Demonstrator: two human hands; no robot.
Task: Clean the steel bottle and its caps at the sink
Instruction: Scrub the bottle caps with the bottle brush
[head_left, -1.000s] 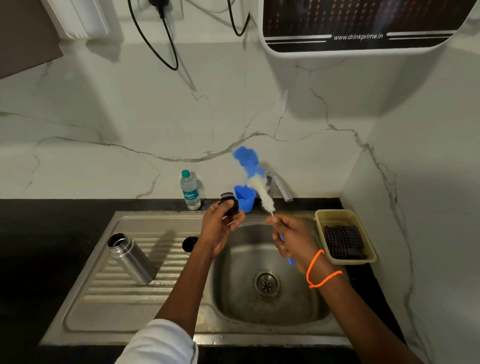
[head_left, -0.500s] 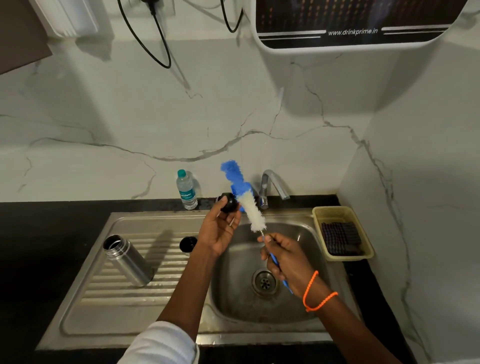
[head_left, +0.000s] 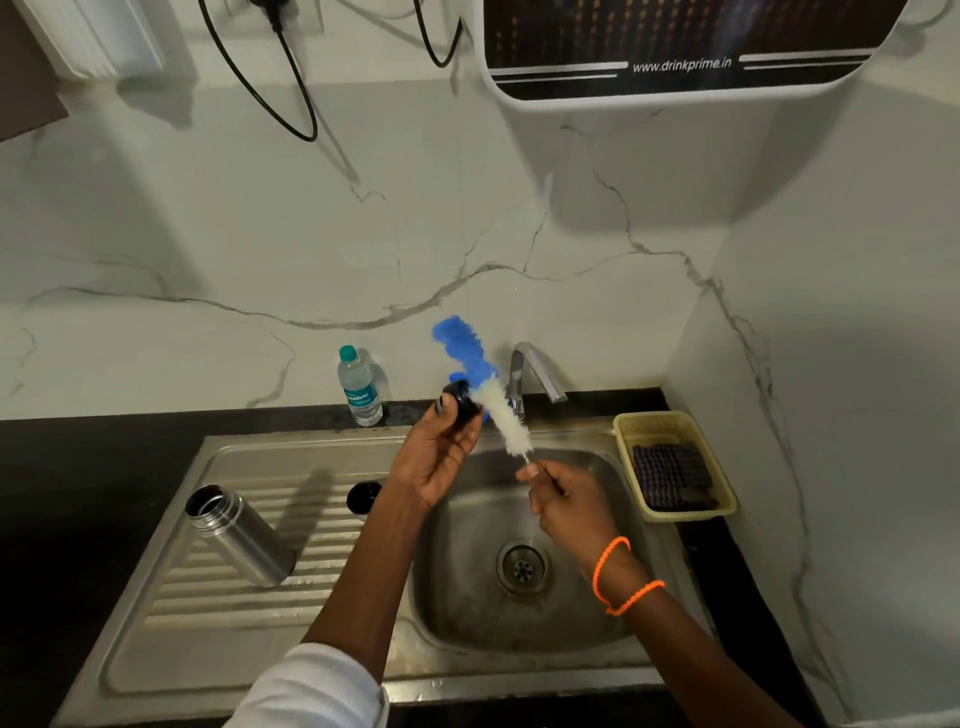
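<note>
Black cap (head_left: 460, 404) pinched in left hand (head_left: 434, 457), just left of bottle brush (head_left: 501, 410) slanting up-left, stem gripped by right hand (head_left: 569, 506).

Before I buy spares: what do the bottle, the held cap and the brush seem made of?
Bottle: brushed steel, going by its dull grey sheen. Cap in the left hand: likely black plastic, glossy. Brush in the right hand: soft blue and white bristles on a thin stem, probably wire.
</note>
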